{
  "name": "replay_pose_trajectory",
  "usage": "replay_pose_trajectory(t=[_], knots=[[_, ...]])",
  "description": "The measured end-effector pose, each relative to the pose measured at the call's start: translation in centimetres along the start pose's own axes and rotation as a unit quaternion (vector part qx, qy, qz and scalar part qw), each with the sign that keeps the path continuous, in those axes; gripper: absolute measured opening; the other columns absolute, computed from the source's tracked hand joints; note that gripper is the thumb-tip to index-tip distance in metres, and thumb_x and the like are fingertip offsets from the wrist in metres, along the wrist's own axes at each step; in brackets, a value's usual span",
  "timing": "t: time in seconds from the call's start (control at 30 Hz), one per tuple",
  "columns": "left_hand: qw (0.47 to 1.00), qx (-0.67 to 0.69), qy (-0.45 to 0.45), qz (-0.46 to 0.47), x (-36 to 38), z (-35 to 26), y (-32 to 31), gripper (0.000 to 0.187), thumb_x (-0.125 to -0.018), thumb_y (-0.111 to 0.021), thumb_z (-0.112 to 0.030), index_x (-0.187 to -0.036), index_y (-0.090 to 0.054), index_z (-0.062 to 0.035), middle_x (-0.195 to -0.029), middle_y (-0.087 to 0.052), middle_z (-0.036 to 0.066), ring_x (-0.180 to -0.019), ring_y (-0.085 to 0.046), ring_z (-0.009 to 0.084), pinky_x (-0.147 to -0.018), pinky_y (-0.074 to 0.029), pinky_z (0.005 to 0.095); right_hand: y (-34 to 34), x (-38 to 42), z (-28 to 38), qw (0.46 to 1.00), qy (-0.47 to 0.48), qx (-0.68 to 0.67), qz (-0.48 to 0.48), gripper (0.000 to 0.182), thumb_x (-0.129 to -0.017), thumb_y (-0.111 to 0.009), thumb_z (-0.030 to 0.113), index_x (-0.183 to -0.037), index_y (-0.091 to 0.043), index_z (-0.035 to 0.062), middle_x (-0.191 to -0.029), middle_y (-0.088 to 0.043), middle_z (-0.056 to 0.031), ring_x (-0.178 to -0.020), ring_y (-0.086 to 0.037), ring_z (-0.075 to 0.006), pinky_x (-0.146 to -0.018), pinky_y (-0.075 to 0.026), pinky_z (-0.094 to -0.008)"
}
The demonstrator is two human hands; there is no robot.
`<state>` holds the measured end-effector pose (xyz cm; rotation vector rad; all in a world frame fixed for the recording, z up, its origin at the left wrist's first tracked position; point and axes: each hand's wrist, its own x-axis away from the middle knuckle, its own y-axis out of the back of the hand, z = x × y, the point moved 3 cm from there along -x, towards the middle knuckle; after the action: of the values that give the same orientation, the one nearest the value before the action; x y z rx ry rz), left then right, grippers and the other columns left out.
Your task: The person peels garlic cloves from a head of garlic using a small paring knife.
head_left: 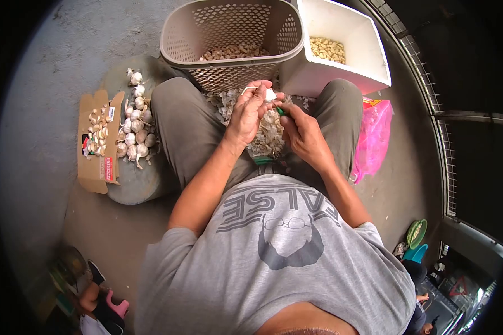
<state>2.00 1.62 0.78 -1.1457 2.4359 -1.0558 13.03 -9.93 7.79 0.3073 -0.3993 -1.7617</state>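
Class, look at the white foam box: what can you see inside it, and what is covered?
Inside the white foam box lie pale pieces, apparently peeled garlic cloves. The top layer covers whatever lies beneath, and the near wall hides some of the interior.

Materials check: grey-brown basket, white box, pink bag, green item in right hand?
Basket: probably moulded plastic, matte to satin; regular lattice holes, smooth rounded rim.
White box: likely polystyrene foam, matte; thick, plain white walls.
Pink bag: thin plastic film by the look, glossy; creases and bright highlights.
Green item in the right hand: maybe plastic, finish unclear; too small and covered.
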Motion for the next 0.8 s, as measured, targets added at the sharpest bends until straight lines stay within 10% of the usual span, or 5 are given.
replay_pose_trajectory(t=[0.27, 0.57, 0.8], knots=[[0.998, -0.057, -0.016, -0.023, 0.3, -0.8, 0.3, 0.042, -0.107, -0.057, -0.041, -0.128, -0.055, -0.0050, -0.105, -0.069, 0.008, -0.096, -0.063, 0.0110, -0.083, -0.050, 0.0248, -0.8, -1.7, 0.8, 0.998, -0.057, -0.027, 0.005, 0.032, -0.106, -0.053, 0.007, -0.136, -0.059, -0.0022, -0.075, -0.059, -0.0093, -0.063, -0.061, -0.0140, -0.060, -0.050, -0.0334], [0.975, -0.195, -0.103, -0.031, 0.4, -1.1, -0.4, 0.044, -0.109, -0.055, -0.040, -0.127, -0.056, -0.0005, -0.106, -0.063, 0.005, -0.094, -0.060, 0.0104, -0.087, -0.048, 0.0264, 0.9, -2.8, 2.0, 0.997, 0.018, 0.064, 0.046, 0.032, -0.101, -0.056, 0.005, -0.132, -0.059, -0.0049, -0.094, -0.065, -0.0312, -0.085, -0.063, -0.0493, -0.077, -0.051, -0.0453], [0.950, -0.276, -0.146, -0.030, 0.3, -1.0, -0.1, 0.045, -0.110, -0.051, -0.038, -0.127, -0.057, 0.0037, -0.122, -0.054, 0.010, -0.102, -0.066, 0.0175, -0.090, -0.051, 0.0305, 0.3, -2.5, 1.4, 0.992, 0.057, 0.110, 0.031, 0.029, -0.098, -0.054, 0.002, -0.125, -0.059, -0.0074, -0.092, -0.064, -0.0341, -0.090, -0.064, -0.0516, -0.076, -0.050, -0.0510]])
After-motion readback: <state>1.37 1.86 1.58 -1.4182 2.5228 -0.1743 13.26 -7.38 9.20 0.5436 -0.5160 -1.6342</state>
